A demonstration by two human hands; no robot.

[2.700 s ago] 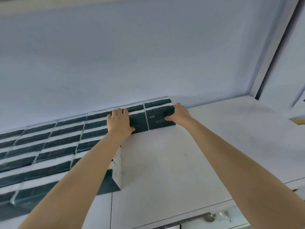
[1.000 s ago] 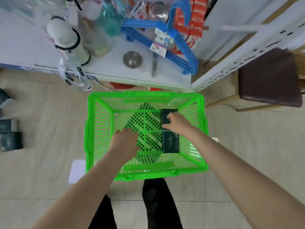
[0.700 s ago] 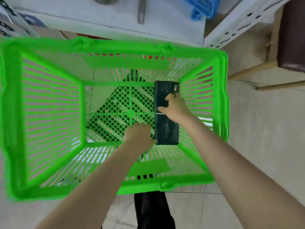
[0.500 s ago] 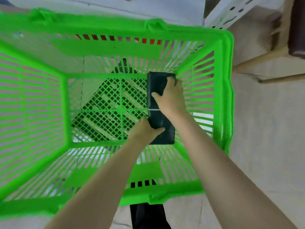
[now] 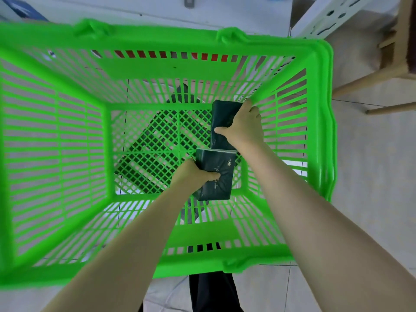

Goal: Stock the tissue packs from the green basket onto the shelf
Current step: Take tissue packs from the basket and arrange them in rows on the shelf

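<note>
Both packs are leaving the flat line they were making half a sec. ago. The near pack (image 5: 221, 167) is coming up off the floor grid, and its far end is now overlapping the near end of the far pack (image 5: 221, 115); before, the two were lying end to end.

My left hand (image 5: 191, 174) was only touching the edge of the near pack, and now it is gripping it properly. The thumb is lying across the dark top face & the other fingers are going underneath, so I am not seeing them.

My right hand (image 5: 244, 129) is closing round the far pack, w/ the thumb pressing on its left side and the fingers going down its right side, just beside the right wall of the green basket (image 5: 324, 136). I cannot tell if this pack is already rising or is resting on the grid.

For the task, I am judging that the pick-up is approx. done, i.e. one pack per hand. What is coming next is carrying them up to the shelf, which is not showing at this moment. I am seeing no other pack in the basket, so prob. these are the last two.
</note>
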